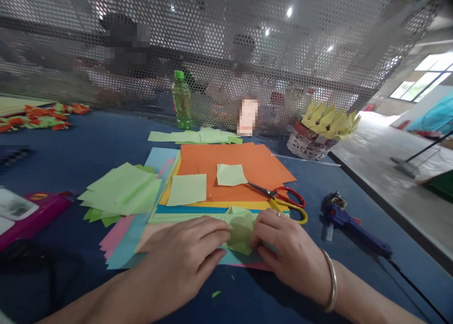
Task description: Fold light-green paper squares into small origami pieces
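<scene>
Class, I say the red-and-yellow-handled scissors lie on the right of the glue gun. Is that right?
No, the side is wrong: in the head view, the red-and-yellow-handled scissors lie on the left of the glue gun.

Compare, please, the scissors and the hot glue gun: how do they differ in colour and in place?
The scissors have one red and one yellow handle loop, while the hot glue gun has a dark blue body. The scissors' blades rest on the orange paper; the glue gun lies on the blue table. The glue gun has a cord; the scissors have none. Both lie free of the hands.
</scene>
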The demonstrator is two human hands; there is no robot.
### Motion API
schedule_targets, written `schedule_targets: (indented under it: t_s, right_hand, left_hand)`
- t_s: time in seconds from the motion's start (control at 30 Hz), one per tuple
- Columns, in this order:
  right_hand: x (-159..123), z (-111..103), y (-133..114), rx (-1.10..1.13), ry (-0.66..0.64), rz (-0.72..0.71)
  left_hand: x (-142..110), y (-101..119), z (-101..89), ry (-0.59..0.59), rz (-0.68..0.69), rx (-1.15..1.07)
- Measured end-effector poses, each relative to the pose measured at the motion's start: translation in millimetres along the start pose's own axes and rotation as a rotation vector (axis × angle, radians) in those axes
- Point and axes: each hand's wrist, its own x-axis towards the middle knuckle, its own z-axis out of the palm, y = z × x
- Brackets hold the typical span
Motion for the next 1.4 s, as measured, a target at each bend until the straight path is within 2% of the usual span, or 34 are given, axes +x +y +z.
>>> schedule_targets:
  t_s: [0.17, 0.4, 0.63, 0.87, 1.07, 1.2, 1.4]
  right_hand:
    - [1, -2, -1, -0.015, -0.036, 0.020]
    - [0, -1, 0, 0.024, 0.008, 0.082]
    - [2, 1, 4, -0.004, 0.005, 0.039]
    - [2, 3, 3, -0.028, 0.006, 0.003]
    - [-1, 6, 2, -0.048, 0.030, -0.037]
    - [-2, 6, 1, -0.061, 0.133, -0.114]
    - [-4, 3, -1, -0.143, 0.260, -0.308]
  left_hand:
    - [-1, 1, -3.8, -0.034, 0.012, 0.016]
    - [-1, 0, -3.5, -0.055, 0.013, 0.026]
    - [-1, 1, -2.4, 0.006, 0.018, 0.030]
    - [-1, -8, 1.7, 0.114, -0.092, 0.051]
    - [0, -15, 0.5, 0.059, -0.240, 0.006]
    - [2, -10, -2.4, 0.008, -0.417, -0.178]
    - [12, -11, -5.5, -0.033, -0.681, -0.822]
